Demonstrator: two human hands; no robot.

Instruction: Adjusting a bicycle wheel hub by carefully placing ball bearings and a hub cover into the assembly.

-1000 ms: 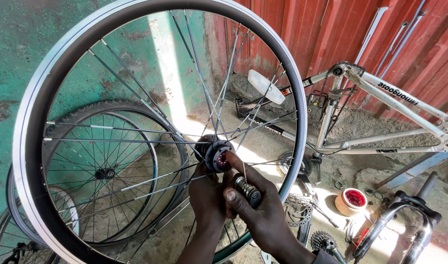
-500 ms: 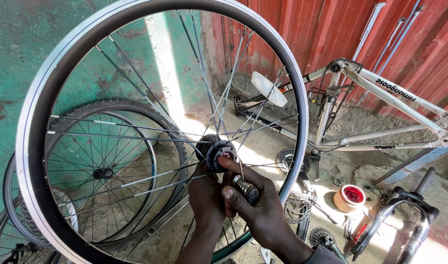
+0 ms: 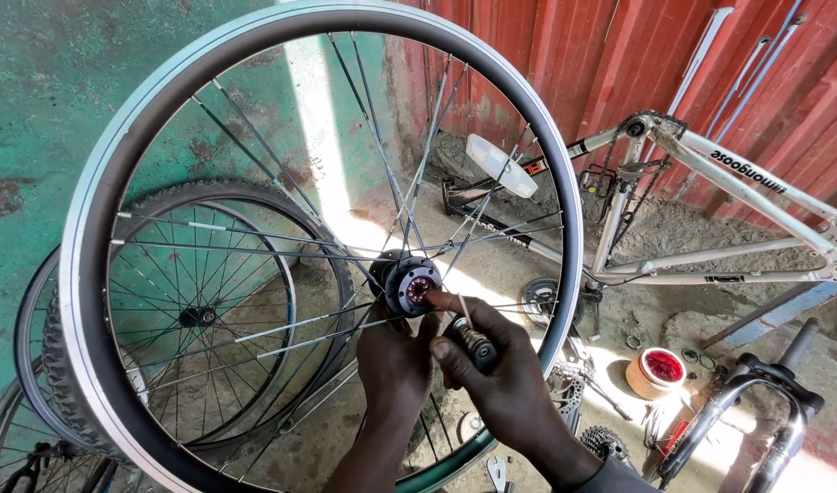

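Silver and black, the wheel (image 3: 99, 228) we hold stands upright before us, its bare rim without a tyre and its thin spokes running in to the hub (image 3: 411, 285) at the middle of the view. Our left hand (image 3: 393, 365) grips from below, fingers curled close under the hub, though we cannot tell just which part they clasp. Our right hand (image 3: 505, 388) is closed round a small ribbed metal part (image 3: 476, 345) with a thin pin at its end, and its forefinger stretches out to touch the hub's face. Behind the spokes, a tyred wheel (image 3: 199, 315) leans on the green wall (image 3: 62, 82), and more rims show at the lower left corner. To the right a pale bike frame (image 3: 756, 196) stands against the red metal sheeting (image 3: 619, 64), well apart from our hands. On the dirt floor lie a small open tub (image 3: 658, 371) of red grease, a cog set (image 3: 606, 443) near our right wrist, and a dark fork (image 3: 756, 393) at the lower right. The rim's top edge runs out of view above; its right side crosses in front of the frame. Open ground shows between the frame and the tub.
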